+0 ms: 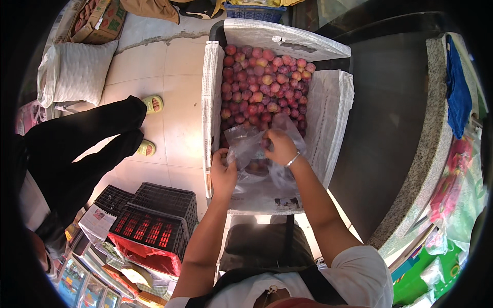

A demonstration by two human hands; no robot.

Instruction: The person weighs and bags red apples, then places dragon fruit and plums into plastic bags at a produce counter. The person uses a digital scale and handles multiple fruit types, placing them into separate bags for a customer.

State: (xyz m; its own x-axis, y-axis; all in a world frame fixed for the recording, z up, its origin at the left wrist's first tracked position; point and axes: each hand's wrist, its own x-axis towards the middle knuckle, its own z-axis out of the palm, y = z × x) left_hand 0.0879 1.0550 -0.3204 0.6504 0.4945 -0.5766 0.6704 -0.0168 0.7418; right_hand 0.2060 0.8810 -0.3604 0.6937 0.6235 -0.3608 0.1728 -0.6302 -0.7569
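Observation:
A newspaper-lined crate in front of me holds many red and purple plums. My left hand grips the left edge of a clear plastic bag between thumb and fingers. Several plums show through the bag's plastic. A dark plum is in the fingers of my right hand, which is over the bag's right part and wears a silver bracelet. Part of the bag rests on the plums and on the newspaper at the crate's near end.
Another person's legs in black trousers stand on the tiled floor at the left. Black plastic crates are stacked at lower left. A granite ledge curves along the right. A blue basket stands beyond the plums.

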